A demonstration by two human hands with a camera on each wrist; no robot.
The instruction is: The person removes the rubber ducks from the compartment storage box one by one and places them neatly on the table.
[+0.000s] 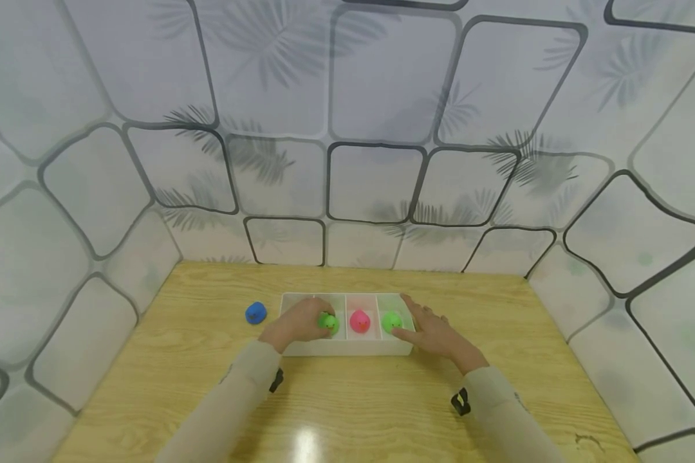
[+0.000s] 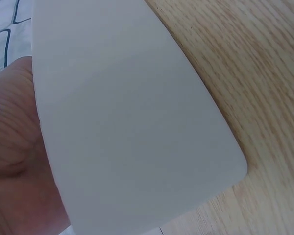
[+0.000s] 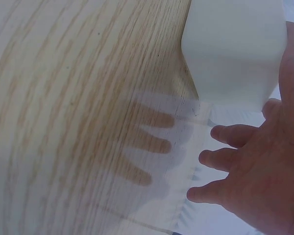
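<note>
A white divided box [image 1: 347,348] sits on the table, its long side facing me. My left hand [image 1: 302,320] reaches over its left part, thumb and forefinger around a small green toy duck [image 1: 327,323]. A pink toy duck [image 1: 360,321] lies in the compartment beside it. Another green duck, the right-hand one [image 1: 391,321], is in the end compartment. There my right hand [image 1: 438,334] spreads straight fingers around the box's right end, thumb close to that duck. In the left wrist view the box wall [image 2: 137,122] hides my left fingers.
A blue toy duck [image 1: 256,313] lies on the wooden table [image 1: 359,405], left of the box. Patterned fabric walls [image 1: 370,183] rise behind the table and on both sides.
</note>
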